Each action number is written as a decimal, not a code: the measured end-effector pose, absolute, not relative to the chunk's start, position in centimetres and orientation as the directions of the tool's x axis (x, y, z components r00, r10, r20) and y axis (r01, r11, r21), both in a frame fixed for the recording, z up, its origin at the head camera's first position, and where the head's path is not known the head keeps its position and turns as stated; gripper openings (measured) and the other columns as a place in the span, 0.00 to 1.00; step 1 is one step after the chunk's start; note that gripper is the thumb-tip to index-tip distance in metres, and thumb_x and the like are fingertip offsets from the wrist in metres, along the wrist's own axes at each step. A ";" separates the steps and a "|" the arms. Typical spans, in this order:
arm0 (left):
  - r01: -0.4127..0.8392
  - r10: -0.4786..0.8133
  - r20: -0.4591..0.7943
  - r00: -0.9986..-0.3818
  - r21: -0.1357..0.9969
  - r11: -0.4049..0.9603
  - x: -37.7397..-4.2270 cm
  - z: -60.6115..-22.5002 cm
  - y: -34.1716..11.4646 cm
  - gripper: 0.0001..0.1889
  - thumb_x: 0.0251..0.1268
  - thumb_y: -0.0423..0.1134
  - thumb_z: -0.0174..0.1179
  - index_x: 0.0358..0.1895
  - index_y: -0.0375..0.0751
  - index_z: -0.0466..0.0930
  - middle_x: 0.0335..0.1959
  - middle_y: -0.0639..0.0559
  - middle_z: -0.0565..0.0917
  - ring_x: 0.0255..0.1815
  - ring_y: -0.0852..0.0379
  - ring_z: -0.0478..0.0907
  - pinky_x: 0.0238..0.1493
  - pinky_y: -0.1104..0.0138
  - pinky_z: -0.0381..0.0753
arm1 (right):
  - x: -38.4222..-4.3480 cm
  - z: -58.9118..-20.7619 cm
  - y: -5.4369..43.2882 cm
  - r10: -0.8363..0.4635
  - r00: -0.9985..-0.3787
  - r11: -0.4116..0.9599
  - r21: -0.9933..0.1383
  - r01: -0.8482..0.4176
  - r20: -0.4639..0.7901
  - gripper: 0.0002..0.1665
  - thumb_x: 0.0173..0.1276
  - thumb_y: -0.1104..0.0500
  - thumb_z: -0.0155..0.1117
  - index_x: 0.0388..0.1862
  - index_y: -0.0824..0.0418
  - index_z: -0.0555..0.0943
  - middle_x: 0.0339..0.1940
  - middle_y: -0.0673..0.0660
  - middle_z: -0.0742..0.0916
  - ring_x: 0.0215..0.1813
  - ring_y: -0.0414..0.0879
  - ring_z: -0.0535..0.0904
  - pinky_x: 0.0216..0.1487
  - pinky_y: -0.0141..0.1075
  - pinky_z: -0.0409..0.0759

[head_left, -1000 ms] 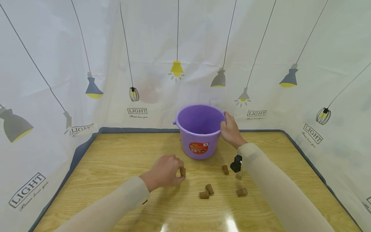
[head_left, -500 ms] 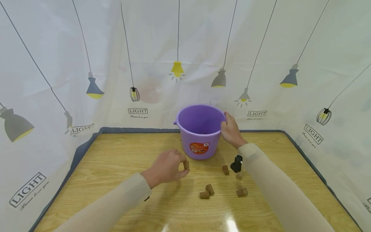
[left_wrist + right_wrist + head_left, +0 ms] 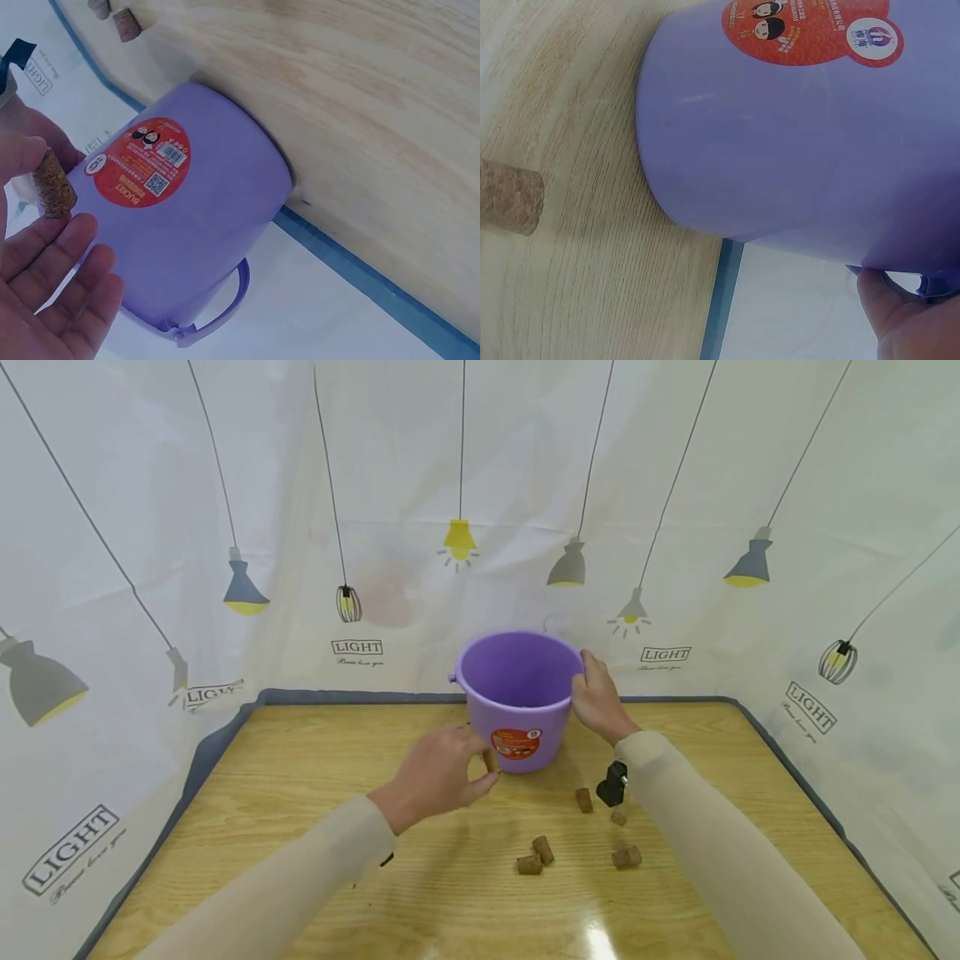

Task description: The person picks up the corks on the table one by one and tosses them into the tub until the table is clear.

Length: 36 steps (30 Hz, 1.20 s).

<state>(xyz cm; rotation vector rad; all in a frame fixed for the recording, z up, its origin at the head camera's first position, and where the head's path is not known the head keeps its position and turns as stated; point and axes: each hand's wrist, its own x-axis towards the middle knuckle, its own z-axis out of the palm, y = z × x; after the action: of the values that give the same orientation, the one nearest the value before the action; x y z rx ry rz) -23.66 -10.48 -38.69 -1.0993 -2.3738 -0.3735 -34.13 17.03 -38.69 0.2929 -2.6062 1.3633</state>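
Note:
A purple bucket (image 3: pixel 480 714) with a red round sticker stands upright at the back of the wooden table. My right hand (image 3: pixel 600 702) grips the bucket's right side at the rim; in the right wrist view its fingers (image 3: pixel 885 296) are only partly seen. Between thumb and fingers, my left hand (image 3: pixel 435 772) pinches a brown cork (image 3: pixel 54 186) just in front of the bucket's lower left wall. Something small and brown shows inside the bucket, mostly hidden by the front wall.
Two corks lie close together (image 3: pixel 529 864) at the table's front middle. More corks, such as one upright-looking cork (image 3: pixel 583 800) and a pair (image 3: pixel 626 857), lie beside the right sleeve. A lamp-printed cloth (image 3: pixel 405 552) closes off the back and sides of the table (image 3: pixel 300 760).
My left hand has raised the cork and carried it forward and right toward the bucket. My right hand, the bucket and the loose corks stay in place.

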 end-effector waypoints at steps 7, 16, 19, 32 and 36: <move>0.796 0.624 0.614 -0.483 0.012 0.605 -24.3 -37.4 -9.9 0.10 0.55 0.43 0.76 0.36 0.49 0.83 0.33 0.61 0.86 0.36 0.60 0.81 0.37 0.69 0.82 | -34.1 -38.6 17.0 -0.089 -0.963 0.560 -0.787 -0.260 0.255 0.37 0.81 0.59 0.34 0.83 0.73 0.44 0.82 0.73 0.54 0.83 0.65 0.46 0.82 0.56 0.44; 0.800 0.596 0.661 -0.456 0.011 0.600 -25.2 -35.9 -9.3 0.09 0.55 0.42 0.75 0.35 0.48 0.84 0.35 0.59 0.86 0.39 0.57 0.80 0.41 0.66 0.82 | -34.3 -38.7 17.1 -0.086 -0.961 0.562 -0.783 -0.265 0.263 0.37 0.81 0.59 0.34 0.82 0.74 0.44 0.82 0.73 0.54 0.83 0.65 0.46 0.82 0.56 0.45; 0.797 0.586 0.673 -0.451 0.008 0.604 -25.4 -35.7 -9.1 0.08 0.55 0.42 0.74 0.33 0.48 0.84 0.33 0.59 0.86 0.38 0.57 0.80 0.39 0.66 0.82 | -34.4 -38.8 17.1 -0.087 -0.962 0.562 -0.785 -0.262 0.259 0.37 0.81 0.58 0.34 0.82 0.73 0.44 0.82 0.73 0.53 0.83 0.65 0.46 0.82 0.56 0.44; 0.775 0.547 0.710 -0.444 -0.002 0.632 -26.6 -34.8 -8.0 0.05 0.60 0.43 0.71 0.31 0.48 0.86 0.29 0.57 0.87 0.31 0.57 0.79 0.35 0.67 0.81 | -34.2 -38.7 17.0 -0.090 -0.963 0.558 -0.788 -0.260 0.254 0.37 0.81 0.58 0.34 0.83 0.73 0.43 0.83 0.73 0.52 0.83 0.65 0.45 0.83 0.55 0.44; 0.759 0.532 0.695 -0.483 0.029 0.651 -27.1 -34.5 -7.7 0.06 0.61 0.43 0.71 0.32 0.47 0.87 0.30 0.56 0.87 0.33 0.56 0.79 0.35 0.67 0.81 | -34.2 -38.7 17.0 -0.089 -0.961 0.561 -0.785 -0.264 0.260 0.37 0.81 0.59 0.33 0.82 0.73 0.43 0.83 0.73 0.52 0.83 0.66 0.45 0.82 0.56 0.44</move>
<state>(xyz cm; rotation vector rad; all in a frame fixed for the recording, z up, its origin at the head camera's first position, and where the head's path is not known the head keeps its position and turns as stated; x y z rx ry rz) -27.14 -7.74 -34.49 -0.9971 -2.2032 -0.4404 -34.24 17.00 -38.75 0.2985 -2.6026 1.3566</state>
